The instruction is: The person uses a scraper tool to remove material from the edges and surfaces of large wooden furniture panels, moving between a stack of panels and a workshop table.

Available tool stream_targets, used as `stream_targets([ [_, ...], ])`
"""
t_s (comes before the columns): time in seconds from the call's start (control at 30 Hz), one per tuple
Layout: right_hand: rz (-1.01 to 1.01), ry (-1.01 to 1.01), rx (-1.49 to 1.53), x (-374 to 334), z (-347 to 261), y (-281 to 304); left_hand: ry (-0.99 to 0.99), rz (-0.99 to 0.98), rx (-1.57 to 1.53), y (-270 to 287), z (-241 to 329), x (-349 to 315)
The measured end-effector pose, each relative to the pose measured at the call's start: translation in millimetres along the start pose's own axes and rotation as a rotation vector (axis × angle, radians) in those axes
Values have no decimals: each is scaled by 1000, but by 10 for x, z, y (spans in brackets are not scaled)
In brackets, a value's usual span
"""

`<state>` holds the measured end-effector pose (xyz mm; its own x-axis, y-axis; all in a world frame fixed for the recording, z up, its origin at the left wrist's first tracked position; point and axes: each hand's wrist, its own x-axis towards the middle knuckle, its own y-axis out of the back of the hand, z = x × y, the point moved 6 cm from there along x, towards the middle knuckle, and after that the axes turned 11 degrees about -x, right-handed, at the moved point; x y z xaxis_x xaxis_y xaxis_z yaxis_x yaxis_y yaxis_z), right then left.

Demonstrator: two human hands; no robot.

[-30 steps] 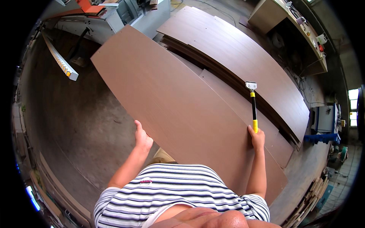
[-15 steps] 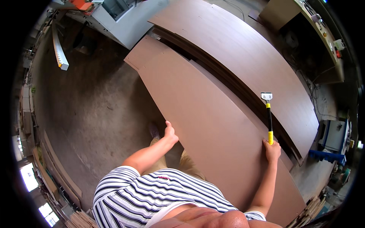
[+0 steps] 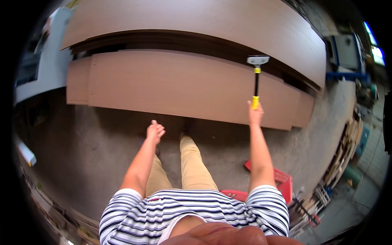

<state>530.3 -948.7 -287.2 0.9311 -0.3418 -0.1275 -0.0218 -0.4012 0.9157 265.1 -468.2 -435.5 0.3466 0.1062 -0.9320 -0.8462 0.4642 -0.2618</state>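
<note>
Long-handled scraper and brown boards, with two bare hands

Scraper (image 3: 256, 83): one, in the right hand (image 3: 256, 116), above the right part of the near board. Flat silver-grey head with two round fastenings, set crosswise at the far end; slim black shaft; yellow collar just below the head; yellow grip at the near end. It pointed away from the person, head toward the dark gap between the board piles.

Near board (image 3: 175, 87): one, long, flat, matt pinkish brown, lying lengthwise from left to right in front of the person, uppermost on its pile. Straight near edge; small dark marks close to the left end. Brown board ends of like colour stuck out beneath it at left and right.

Far board (image 3: 196, 18): one, paler, with a soft sheen, on top of a pile beyond the gap.

Right hand: fingers closed round the yellow grip. Left hand (image 3: 155, 132): holding nothing, fingers loosely curled and apart, near the near board's front edge.

Hidden or unclear: the lower end of the grip lay within the right hand; whether that hand also touched the board could not be told. The far board's far side was cut off. Deep shadow hid the layers in the gap. A red object (image 3: 282, 183) on the floor at right was partly covered by the right arm and shirt.
</note>
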Motion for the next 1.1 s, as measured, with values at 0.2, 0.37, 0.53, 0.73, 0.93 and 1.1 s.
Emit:
stream_targets([
  [0.2, 84, -63, -120, -721, 925, -538, -174, 193, 2, -126, 527, 641],
  [0.37, -94, -243, 23, -935, 1111, -963, -180, 243, 46, -109, 549, 768],
  [0.53, -24, -34, 27, -528, 881, -1023, -256, 232, 9, -129, 479, 688],
  [0.73, -90, -118, 10, -327, 940, -980, -224, 273, -20, -186, 455, 660],
  [0.93, -135, -128, 184, -651, 328, -721, -173, 15, 44, -105, 540, 624],
  [1.1, -361, -59, 239, -1488, -470, -358, -211, -56, 274, -76, 682, 322],
])
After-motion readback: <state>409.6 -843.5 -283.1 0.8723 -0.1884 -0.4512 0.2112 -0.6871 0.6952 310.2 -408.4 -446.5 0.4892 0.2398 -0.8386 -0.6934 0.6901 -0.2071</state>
